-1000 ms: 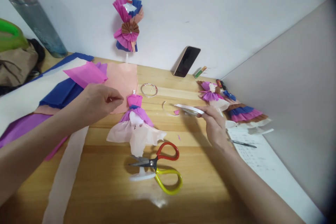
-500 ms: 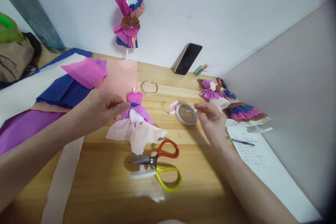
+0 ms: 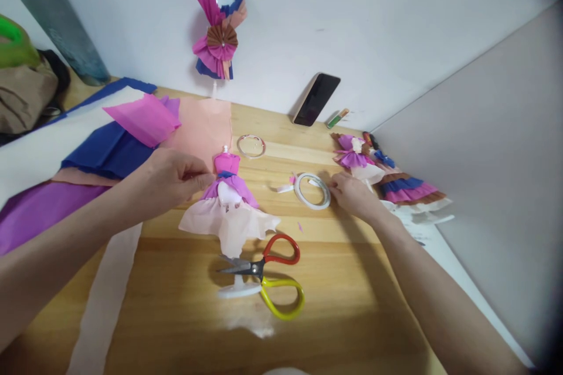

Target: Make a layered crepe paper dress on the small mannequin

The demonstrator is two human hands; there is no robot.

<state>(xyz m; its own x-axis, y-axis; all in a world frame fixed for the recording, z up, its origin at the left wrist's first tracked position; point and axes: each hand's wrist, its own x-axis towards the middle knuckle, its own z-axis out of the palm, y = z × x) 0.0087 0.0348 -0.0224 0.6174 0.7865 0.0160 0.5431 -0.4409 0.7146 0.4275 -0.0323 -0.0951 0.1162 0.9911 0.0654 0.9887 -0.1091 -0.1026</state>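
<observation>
A small mannequin in a paper dress (image 3: 229,202), with pink top, purple middle and pale peach skirt, lies on the wooden table (image 3: 176,316). My left hand (image 3: 169,179) is pinched shut right at the dress's waist on its left side; what the fingertips hold is too small to make out. A white tape roll (image 3: 297,190) rests on the table to the right of the dress, a loose end trailing to its left. My right hand (image 3: 352,194) grips the roll's right rim, low against the table.
Red-and-yellow scissors (image 3: 268,272) lie below the dress over a white stand base (image 3: 240,291). Crepe paper sheets (image 3: 109,152) cover the left side, a pale strip (image 3: 105,299) in front. A clear ring (image 3: 240,146), phone (image 3: 316,99), standing paper dress (image 3: 220,35) and finished dresses (image 3: 409,187) lie further back.
My right hand lowered the tape roll from the air down onto the table. My left hand moved right, from beside the dress to its waist.
</observation>
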